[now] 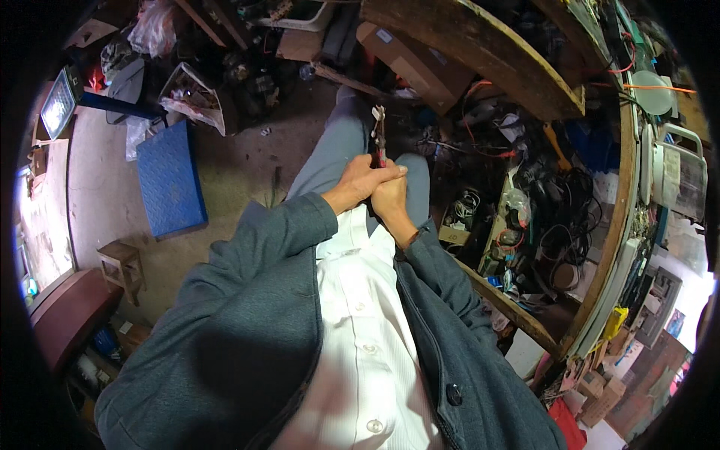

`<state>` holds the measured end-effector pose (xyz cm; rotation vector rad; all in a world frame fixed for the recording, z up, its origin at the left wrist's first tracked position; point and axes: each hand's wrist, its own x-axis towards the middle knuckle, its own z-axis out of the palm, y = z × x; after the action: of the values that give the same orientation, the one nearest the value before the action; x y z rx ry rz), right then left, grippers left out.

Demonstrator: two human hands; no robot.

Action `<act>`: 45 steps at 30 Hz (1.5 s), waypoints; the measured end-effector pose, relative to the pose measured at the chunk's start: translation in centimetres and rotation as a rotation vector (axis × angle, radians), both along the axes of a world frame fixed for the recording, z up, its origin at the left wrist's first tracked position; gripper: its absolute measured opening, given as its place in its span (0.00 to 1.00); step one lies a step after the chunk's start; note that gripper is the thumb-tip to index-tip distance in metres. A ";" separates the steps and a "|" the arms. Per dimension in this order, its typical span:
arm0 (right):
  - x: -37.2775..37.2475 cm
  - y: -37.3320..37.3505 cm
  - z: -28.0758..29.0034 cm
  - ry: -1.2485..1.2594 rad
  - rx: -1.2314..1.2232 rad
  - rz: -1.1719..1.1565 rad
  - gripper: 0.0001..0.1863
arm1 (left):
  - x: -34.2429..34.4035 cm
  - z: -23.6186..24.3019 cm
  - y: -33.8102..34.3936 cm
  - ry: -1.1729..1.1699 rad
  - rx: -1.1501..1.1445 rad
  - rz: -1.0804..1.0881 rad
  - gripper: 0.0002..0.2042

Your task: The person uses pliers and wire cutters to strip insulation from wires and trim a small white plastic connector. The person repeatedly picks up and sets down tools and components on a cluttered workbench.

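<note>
Both hands meet in front of my lap, above my grey trousers. Red handles show at the grip of what looks like a pair of pliers (379,141), pointing away from me. A small pale piece (376,112) sits at its far end; I cannot tell what it is. My right hand (388,199) is closed around the handles. Over it lies my left hand (358,184), its fingers wrapped across the right hand and the tool. The handles are mostly hidden inside the two hands.
Left of me stand a blue platform scale (169,176) and a small wooden stool (122,268). A carton (412,64) lies beneath a thick wooden beam (480,49) ahead. Tangled black cables (574,225) and parts crowd the right side, behind a wooden edge (517,311).
</note>
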<state>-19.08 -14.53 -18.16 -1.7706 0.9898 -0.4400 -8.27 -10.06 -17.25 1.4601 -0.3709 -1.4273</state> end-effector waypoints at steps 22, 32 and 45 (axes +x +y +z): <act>0.8 0.3 2.2 -0.056 0.000 0.033 0.09 | 1.2 3.9 1.1 -0.326 -0.001 -0.102 0.29; 0.5 0.8 3.1 -0.007 -0.002 0.010 0.11 | 0.7 3.6 1.2 -0.299 0.035 -0.084 0.30; 0.4 0.7 3.8 -0.014 0.017 0.020 0.15 | 1.0 6.7 1.5 -0.302 0.044 -0.056 0.28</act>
<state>-18.64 -13.84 -14.33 -1.7587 0.9628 -0.4298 -7.24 -8.55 -10.57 1.7178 -0.5742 -1.2654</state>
